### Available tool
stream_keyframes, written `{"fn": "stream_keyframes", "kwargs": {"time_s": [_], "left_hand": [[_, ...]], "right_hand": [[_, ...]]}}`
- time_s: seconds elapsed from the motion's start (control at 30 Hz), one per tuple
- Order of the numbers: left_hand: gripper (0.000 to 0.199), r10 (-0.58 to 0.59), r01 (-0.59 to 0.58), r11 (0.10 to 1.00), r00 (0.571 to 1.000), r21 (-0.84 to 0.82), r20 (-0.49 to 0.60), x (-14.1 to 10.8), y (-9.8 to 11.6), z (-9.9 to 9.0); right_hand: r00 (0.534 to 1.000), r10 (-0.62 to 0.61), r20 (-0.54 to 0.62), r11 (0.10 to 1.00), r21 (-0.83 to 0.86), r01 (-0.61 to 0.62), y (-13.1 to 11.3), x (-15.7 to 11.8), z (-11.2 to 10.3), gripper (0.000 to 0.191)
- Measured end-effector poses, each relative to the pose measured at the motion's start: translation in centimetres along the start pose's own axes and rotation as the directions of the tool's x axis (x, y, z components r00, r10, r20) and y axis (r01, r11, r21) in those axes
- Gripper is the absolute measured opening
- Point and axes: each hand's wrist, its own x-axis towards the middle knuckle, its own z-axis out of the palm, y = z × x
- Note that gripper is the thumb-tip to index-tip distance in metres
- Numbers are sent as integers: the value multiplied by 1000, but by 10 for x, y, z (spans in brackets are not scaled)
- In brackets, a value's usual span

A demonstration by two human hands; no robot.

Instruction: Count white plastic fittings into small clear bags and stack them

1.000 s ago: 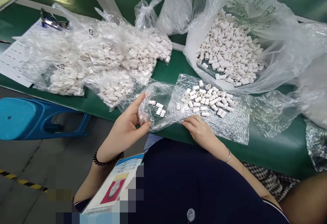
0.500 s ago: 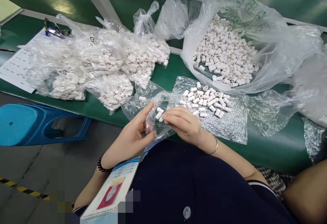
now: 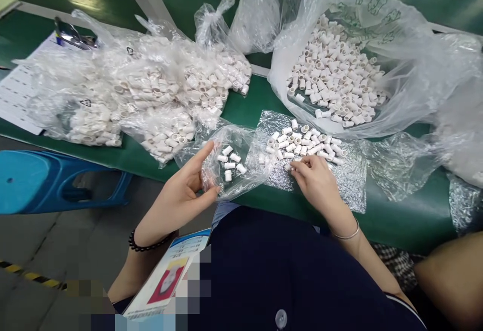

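My left hand (image 3: 188, 182) holds a clear plastic bag (image 3: 252, 180) at its side, with the thumb and index finger spread along the opening. Several short white pipe couplings (image 3: 229, 165) lie loose inside that bag. To the right, my right hand (image 3: 317, 182) reaches down to a loose pile of white pipe couplings (image 3: 302, 142) on a silvery bubble-film sheet (image 3: 350, 190). Its thumb and fingertips pinch at couplings on the near side of the pile, partly covering them.
Filled bags of couplings (image 3: 151, 89) crowd the bench's left side. A large open bag (image 3: 407, 64) of couplings stands behind the sheet. Paper (image 3: 18, 89) lies far left, above a blue stool (image 3: 26, 180). Another person's arm (image 3: 449, 275) shows at lower right.
My right hand has moved right, from the bag's mouth to the pile on the sheet. More couplings now show inside the small bag, which my left hand still holds.
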Motion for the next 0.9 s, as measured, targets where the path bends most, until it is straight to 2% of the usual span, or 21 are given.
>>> {"fn": "stream_keyframes", "kwargs": {"time_s": [0.2, 0.33, 0.37, 0.43, 0.5, 0.57, 0.67, 0.77, 0.83, 0.9], "left_hand": [[77, 5, -5, 1000, 1000, 15, 5, 2, 1, 2], [77, -9, 9, 1000, 1000, 3, 5, -2, 1, 3], [77, -12, 12, 1000, 1000, -6, 6, -2, 1, 4], [75, -17, 17, 1000, 1000, -25, 15, -2, 1, 6], [74, -19, 20, 999, 999, -39, 33, -1, 2, 8], [74, -22, 25, 999, 998, -45, 56, 0, 3, 11], [74, -24, 27, 999, 997, -45, 76, 0, 3, 13], [77, -5, 7, 999, 999, -44, 52, -3, 2, 10], [77, -3, 4, 1000, 1000, -29, 26, -4, 0, 6], [77, -14, 14, 1000, 1000, -8, 5, -4, -1, 3]], "right_hand": [[993, 14, 117, 999, -46, -9, -3, -8, 23, 21], [988, 12, 152, 993, 112, -29, -1, -9, 21, 25], [993, 12, 117, 985, 171, -32, -1, -9, 17, 25], [999, 4, -39, 961, 277, 6, -7, -5, 5, 23], [971, -11, -241, 932, 348, 97, -20, 3, -8, 23], [929, -38, -368, 900, 391, 192, -37, 13, -17, 28], [921, -172, -349, 850, 420, 318, -59, 30, -19, 29], [909, -265, -321, 834, 397, 383, -60, 38, -11, 27], [917, -202, -344, 872, 363, 328, -46, 36, -6, 24], [952, -89, -293, 936, 303, 180, -26, 31, 0, 21]]}}
